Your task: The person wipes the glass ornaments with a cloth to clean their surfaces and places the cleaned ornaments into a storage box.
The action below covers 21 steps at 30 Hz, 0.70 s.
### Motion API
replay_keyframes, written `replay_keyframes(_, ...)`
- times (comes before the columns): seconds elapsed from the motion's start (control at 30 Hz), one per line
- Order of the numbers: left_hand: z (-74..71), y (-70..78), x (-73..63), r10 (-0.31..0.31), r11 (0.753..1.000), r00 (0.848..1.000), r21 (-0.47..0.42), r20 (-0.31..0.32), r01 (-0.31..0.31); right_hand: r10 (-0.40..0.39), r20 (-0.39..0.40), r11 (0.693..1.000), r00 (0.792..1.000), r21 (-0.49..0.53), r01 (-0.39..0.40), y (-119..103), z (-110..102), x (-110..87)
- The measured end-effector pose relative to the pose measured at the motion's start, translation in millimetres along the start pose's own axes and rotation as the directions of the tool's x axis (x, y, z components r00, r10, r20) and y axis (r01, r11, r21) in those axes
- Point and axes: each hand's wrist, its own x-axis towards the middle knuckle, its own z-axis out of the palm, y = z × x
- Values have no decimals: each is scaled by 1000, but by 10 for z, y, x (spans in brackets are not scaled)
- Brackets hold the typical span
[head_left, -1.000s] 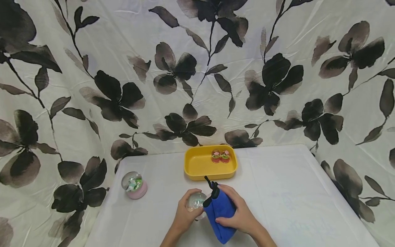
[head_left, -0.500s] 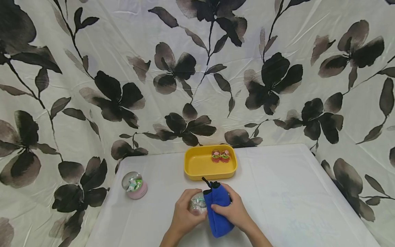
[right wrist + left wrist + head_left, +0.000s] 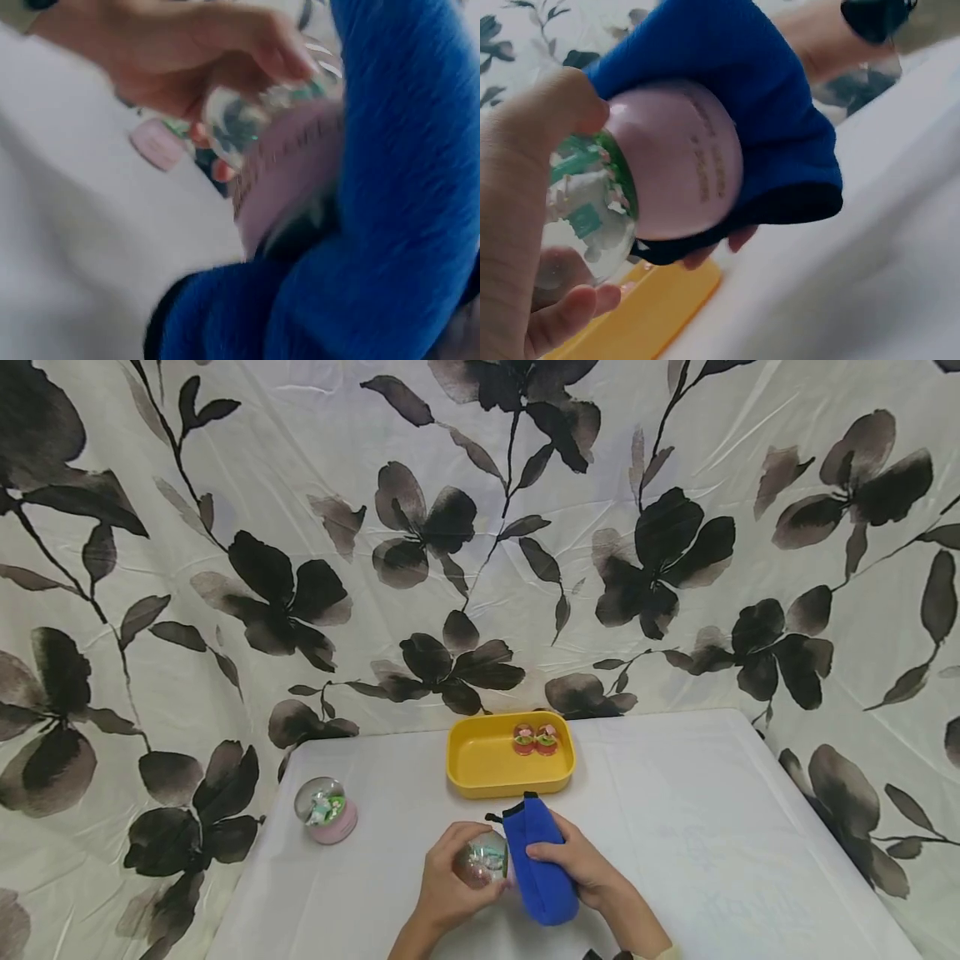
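In the head view my left hand (image 3: 450, 885) grips the clear dome of a snow globe (image 3: 486, 860), its pink base turned to the right. My right hand (image 3: 588, 870) holds a blue drawstring pouch (image 3: 542, 881) with black edging, thumb across its front. In the left wrist view the pink base (image 3: 682, 157) with gold lettering lies against the blue cloth (image 3: 772, 112), at the black-edged mouth. Blue fabric also wraps around the base from below and beside it in the right wrist view. Much of the pouch's opening is hidden in the head view.
A second snow globe (image 3: 327, 812) with a pink base lies tilted on the white table at left. Behind the hands stands a yellow tray (image 3: 468, 789) bearing two small red-based ornaments (image 3: 536, 739). A floral cloth (image 3: 450, 568) hangs behind the table.
The pouch has turned in my right hand, its lower end swinging up and to the right. My left hand has rotated the snow globe slightly, its base now facing the pouch.
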Motion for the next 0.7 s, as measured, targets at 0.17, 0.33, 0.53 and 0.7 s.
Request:
replay_keyframes(0.17,70,-25,-39,-215,948,974,-252,-68,192,57,36,976,998,207,-63,68,-34,-13)
replay_keyframes(0.33,168,-32,-57,-334,879,937,-393,-103,270,42,-59,951,997,307,-21,181,92,-58)
replay_keyframes(0.53,274,-19,-78,-356,910,918,-289,-176,297,63,-194,924,979,382,16,299,220,-111)
replay_keyframes(0.7,300,30,-52,-361,929,905,-171,-226,328,81,-268,910,960,413,39,328,279,-80)
